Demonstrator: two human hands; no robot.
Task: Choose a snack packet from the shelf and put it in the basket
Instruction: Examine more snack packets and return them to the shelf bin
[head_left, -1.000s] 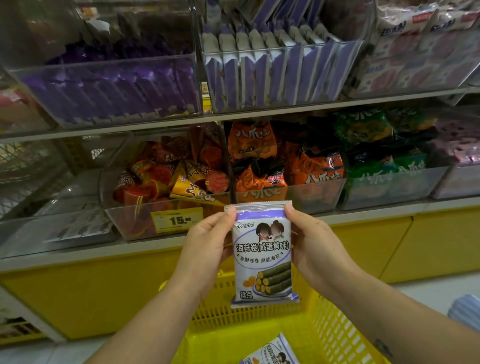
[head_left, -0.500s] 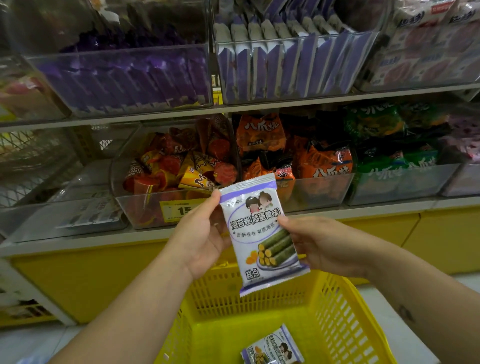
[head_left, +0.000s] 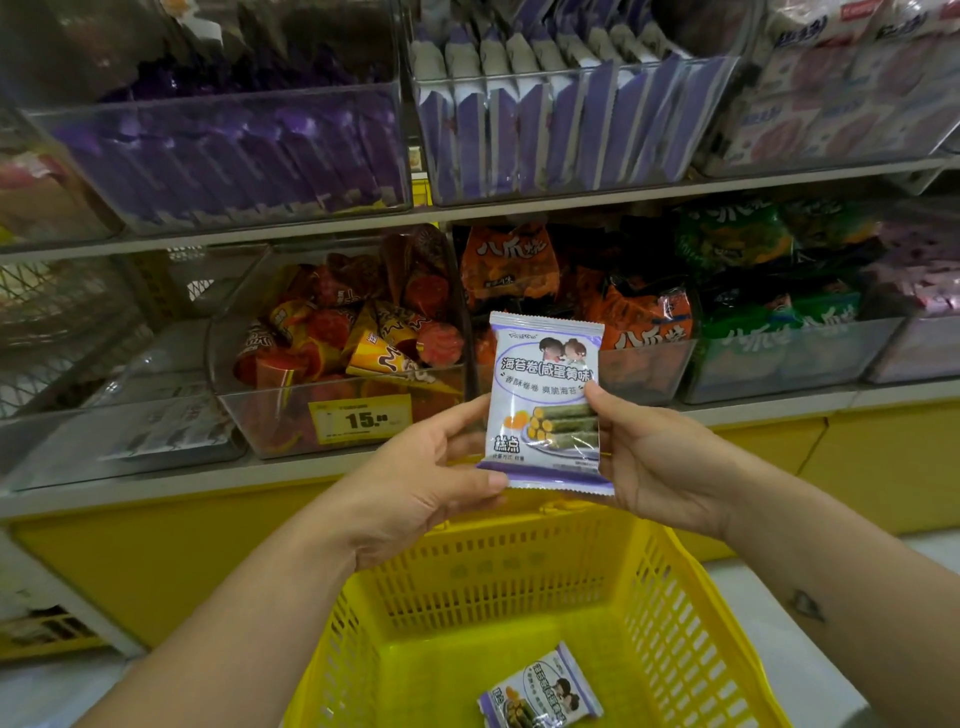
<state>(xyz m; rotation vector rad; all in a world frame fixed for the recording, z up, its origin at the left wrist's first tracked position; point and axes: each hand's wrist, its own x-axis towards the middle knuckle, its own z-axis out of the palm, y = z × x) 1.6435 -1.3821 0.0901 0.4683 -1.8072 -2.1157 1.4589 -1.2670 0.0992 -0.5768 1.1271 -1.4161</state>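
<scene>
1. The left hand (head_left: 415, 483) pinches the seaweed roll packet (head_left: 545, 410) at its lower left corner. The thumb lies on the purple bottom seal, and the other fingers are hidden behind the film.
2. The right hand (head_left: 660, 467) grips the packet's right edge, with the thumb on the front about halfway up and the fingers curled behind.
3. Both holds sit at the margins of glossy film. If one hand lets go before the other tightens, the packet would likely pivot on the remaining pinch and slip out.
4. The packet is held upright in the air in front of the lower shelf bins, above the far rim of the yellow shopping basket (head_left: 675, 597). Dropped from here, it could clip that rim and fall outside, towards the shelf base. It probably needs to come nearer and lower first.
5. The packet is a small flat pillow pouch in white and pale purple, with crimped seals at top and bottom. It shows two cartoon figures near the top, Chinese lettering, and dark green rolls with yellow centres. It looks light, thin and easy to crumple.
6. A matching packet (head_left: 540, 691) already lies on the basket floor. The held one landing on it should do no harm.
</scene>
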